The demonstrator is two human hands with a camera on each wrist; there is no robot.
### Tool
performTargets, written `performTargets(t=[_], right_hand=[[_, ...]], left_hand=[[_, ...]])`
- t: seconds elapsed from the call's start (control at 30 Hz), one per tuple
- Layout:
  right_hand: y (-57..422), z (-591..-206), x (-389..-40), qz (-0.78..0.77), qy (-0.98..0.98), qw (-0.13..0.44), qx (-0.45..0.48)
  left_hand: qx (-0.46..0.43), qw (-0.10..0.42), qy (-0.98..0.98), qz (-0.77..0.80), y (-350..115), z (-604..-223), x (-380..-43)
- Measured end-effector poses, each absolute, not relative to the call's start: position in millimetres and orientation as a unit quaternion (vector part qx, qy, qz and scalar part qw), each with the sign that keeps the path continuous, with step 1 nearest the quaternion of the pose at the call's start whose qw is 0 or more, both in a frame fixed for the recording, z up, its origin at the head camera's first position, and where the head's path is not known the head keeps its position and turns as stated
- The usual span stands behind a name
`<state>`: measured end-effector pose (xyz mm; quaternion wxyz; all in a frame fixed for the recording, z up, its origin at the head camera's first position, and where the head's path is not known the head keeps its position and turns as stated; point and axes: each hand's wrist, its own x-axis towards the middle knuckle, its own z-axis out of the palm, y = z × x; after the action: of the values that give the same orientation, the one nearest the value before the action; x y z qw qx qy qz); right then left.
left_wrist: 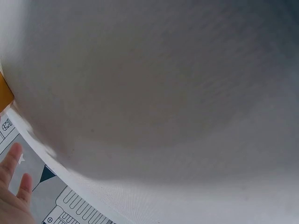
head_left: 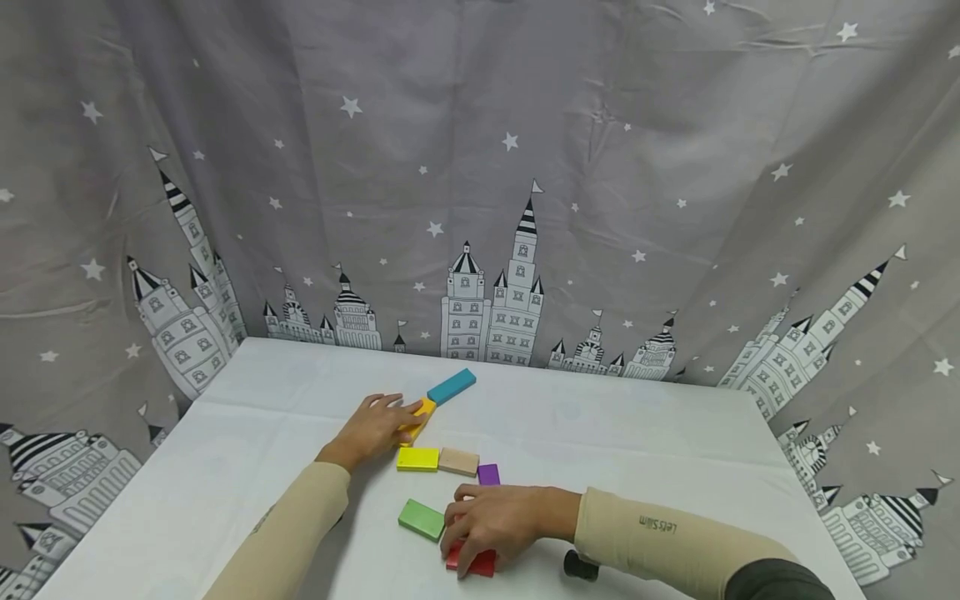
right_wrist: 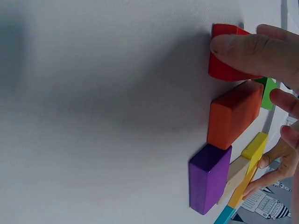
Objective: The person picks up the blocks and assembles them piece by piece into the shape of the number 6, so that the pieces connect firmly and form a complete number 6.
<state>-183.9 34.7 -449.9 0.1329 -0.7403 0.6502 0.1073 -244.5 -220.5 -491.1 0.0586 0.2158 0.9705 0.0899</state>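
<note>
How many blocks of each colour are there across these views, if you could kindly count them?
Blue block: 1
Amber block: 1
Yellow block: 1
Tan block: 1
Purple block: 1
Orange block: 1
Red block: 1
Green block: 1
Total: 8

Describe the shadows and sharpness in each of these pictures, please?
Head view: a soft shadow lies beside the left sleeve on the white table; left wrist view: a broad, soft-edged shadow darkens much of the table; right wrist view: a shadow spreads left of the red block, while the purple block's edges look fairly crisp.
</note>
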Motion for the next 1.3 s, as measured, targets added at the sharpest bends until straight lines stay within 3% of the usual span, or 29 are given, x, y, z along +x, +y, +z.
performTargets(t=[0.57,0.93,1.3], right_hand=[[1,-436,-187,0.044,0.693,0.097,-0.713],[-32,-440,-198,0.037,0.733,0.068,-0.676],[-42,-455,-204,-0.010,0.797,0.032,-0.603]], left_hand=[[0.185,0.082,0.974,0.100,-217,-489,-246],[0.216,0.051,0.969,0.106,-222,-492,-244],[0.204,0.068,0.971,0.108,-221,-491,-243]])
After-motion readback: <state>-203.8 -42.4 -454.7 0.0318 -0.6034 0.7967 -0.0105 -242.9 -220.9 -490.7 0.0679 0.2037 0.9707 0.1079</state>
